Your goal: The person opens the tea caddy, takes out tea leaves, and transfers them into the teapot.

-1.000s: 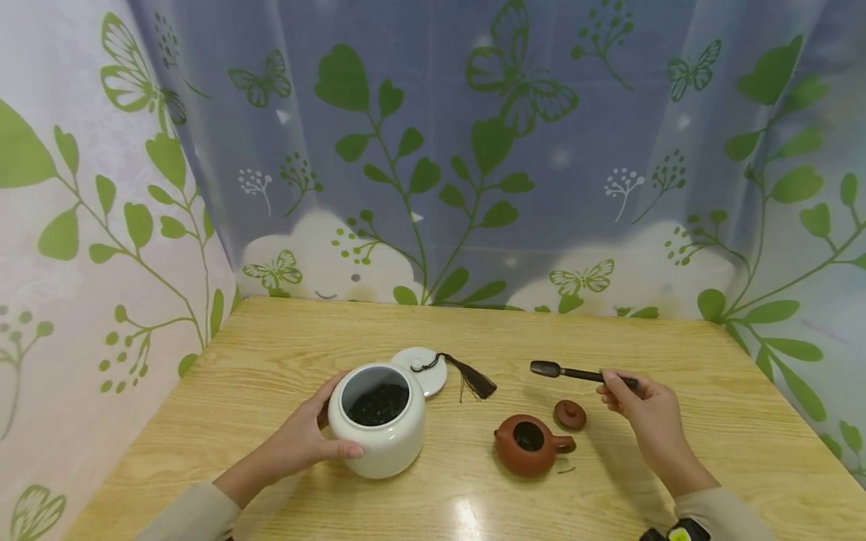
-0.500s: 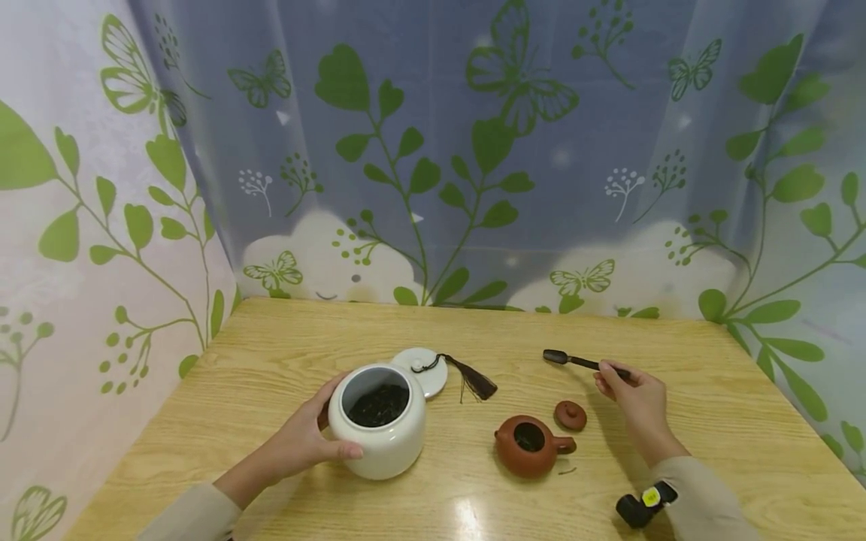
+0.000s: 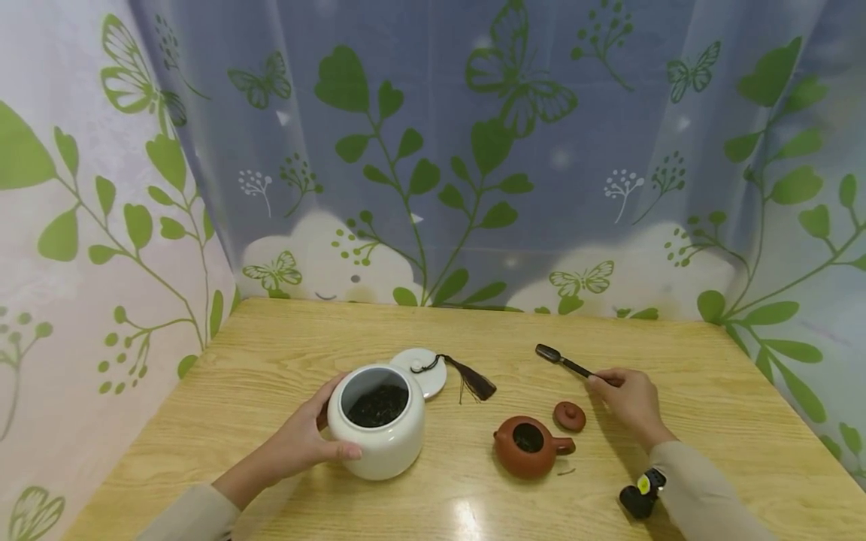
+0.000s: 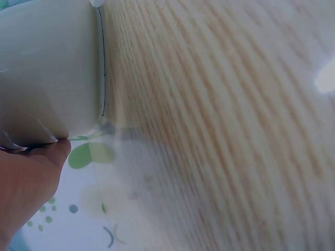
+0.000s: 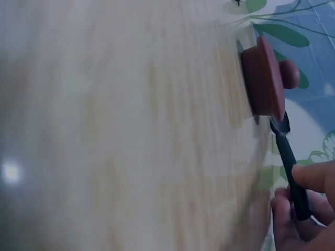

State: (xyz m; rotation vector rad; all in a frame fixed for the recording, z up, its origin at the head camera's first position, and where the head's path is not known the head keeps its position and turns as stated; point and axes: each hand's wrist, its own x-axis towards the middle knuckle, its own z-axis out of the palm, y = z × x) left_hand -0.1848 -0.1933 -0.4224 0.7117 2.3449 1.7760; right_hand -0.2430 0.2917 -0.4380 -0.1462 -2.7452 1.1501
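My left hand (image 3: 307,436) holds a white ceramic jar (image 3: 399,454) from its left side, thumb on the front and fingers partly hidden behind. Dark tea leaves (image 3: 377,406) lie inside it. In the left wrist view the jar (image 4: 47,73) shows from the side, close to the wooden tabletop. My right hand (image 3: 629,398) pinches the dark handle of a tea scoop (image 3: 548,353), whose head points left and away from me. Just in front of that hand sits a small brown teapot lid (image 3: 570,416). The open clay teapot (image 3: 524,457) stands left of it, dark leaves visible inside.
A white jar lid (image 3: 433,376) with a dark tassel (image 3: 478,383) lies right behind the jar. A thin dark sliver (image 3: 567,472) is on the wooden table (image 3: 304,330) beside the teapot. A patterned curtain (image 3: 433,188) rises along the far edge.
My right hand has moved slightly left and away from me with the tea scoop, whose head now lies farther back. The left hand and jar have stayed in place.
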